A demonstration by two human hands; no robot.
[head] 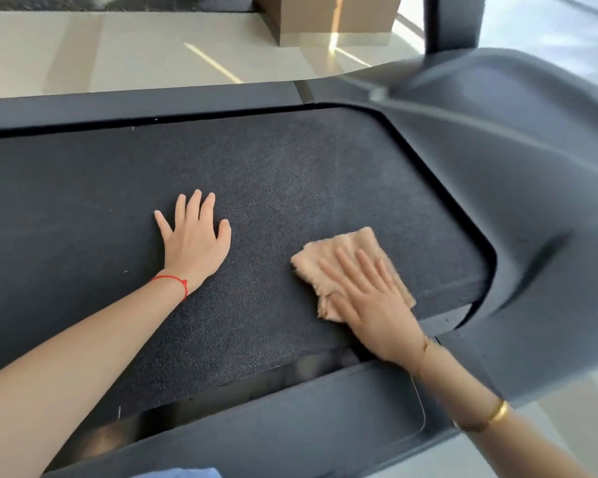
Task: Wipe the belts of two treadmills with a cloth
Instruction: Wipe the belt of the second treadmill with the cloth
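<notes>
Belt surface fills most of the view: one wide, dark grey, rough-textured treadmill belt [273, 188] is seen running across the frame from left to right, and only this one treadmill is shown. It is bordered by two dark grey plastic side rails, one far rail [135, 106] and one near rail [290, 419], and is closed at the right end by one curved, dark grey moulded motor cover [532, 174]. Beyond the far rail a pale, glossy tiled floor [118, 46] is seen, and on it one brown cardboard box [328, 15] is set near one black upright post [451, 22]. One fluffy, peach-coloured rectangular cloth [346, 253] is laid flat on the belt near its right end, close to the near edge. Two bare hands are counted. The right hand [370, 301] is pressed flat on the cloth with the fingers spread and extended, not curled around it. The left hand [195, 236] is laid flat and open on the bare belt, fingers splayed, well apart from the cloth and grasping nothing. One thin red string bracelet [175, 281] is worn on the left wrist, and one gold bangle [497, 412] is seen on the right forearm.
</notes>
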